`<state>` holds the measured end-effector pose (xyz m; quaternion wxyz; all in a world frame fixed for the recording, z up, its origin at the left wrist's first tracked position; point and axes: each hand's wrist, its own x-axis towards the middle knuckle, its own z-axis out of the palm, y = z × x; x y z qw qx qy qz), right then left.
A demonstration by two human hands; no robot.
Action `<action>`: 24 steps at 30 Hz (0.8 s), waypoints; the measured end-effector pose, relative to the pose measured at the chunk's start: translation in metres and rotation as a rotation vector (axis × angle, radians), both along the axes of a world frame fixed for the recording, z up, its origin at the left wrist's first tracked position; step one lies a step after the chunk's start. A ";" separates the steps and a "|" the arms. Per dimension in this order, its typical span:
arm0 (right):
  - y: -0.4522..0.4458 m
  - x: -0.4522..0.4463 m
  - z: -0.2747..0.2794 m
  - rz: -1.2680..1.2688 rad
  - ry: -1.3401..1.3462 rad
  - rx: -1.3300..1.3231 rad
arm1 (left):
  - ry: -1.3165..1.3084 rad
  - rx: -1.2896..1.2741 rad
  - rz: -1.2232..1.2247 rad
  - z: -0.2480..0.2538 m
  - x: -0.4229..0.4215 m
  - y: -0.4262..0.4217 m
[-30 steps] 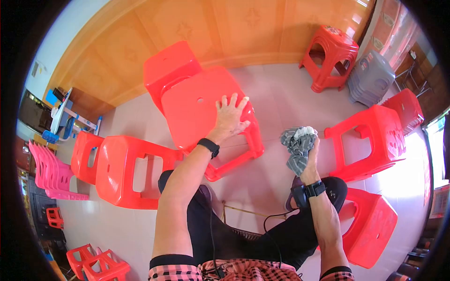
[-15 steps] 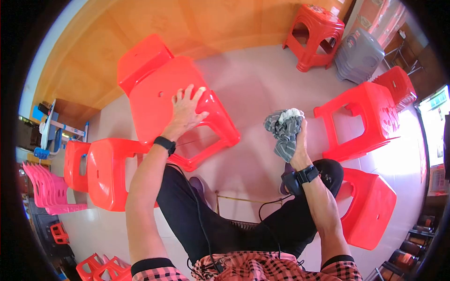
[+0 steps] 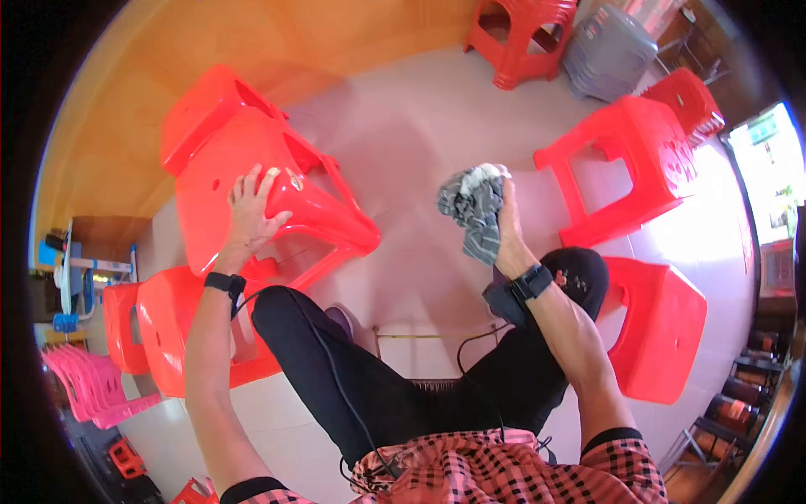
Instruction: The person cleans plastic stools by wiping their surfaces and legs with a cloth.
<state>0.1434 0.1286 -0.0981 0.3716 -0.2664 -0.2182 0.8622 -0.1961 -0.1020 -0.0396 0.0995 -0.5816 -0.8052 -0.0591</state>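
My left hand [image 3: 250,214] lies on the seat of a red plastic stool [image 3: 220,160], its fingers stretched out and spread. That stool is on its left side of the floor space, tilted in view, with its legs toward the middle. Bunched in my right hand [image 3: 510,227] is a grey striped cloth [image 3: 475,214] with a white part on top. The cloth hangs in the air above the floor, apart from any stool. My right fingers are partly hidden behind it.
Another red stool [image 3: 206,113] stands beyond the touched one. More red stools stand at left [image 3: 164,328] and right [image 3: 630,160], one beside my right knee [image 3: 663,332]. Grey stacked stools [image 3: 609,50] and pink chairs [image 3: 84,382] are farther off. Dark cables run over my legs.
The view has shifted, so the surroundings sit differently in it. My left hand is still spread on the stool, which appears turned somewhat. The cloth stays in my right hand.
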 end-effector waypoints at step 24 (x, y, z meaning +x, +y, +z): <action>-0.004 0.000 0.003 0.022 -0.235 0.020 | -0.015 0.035 0.015 0.013 0.018 0.017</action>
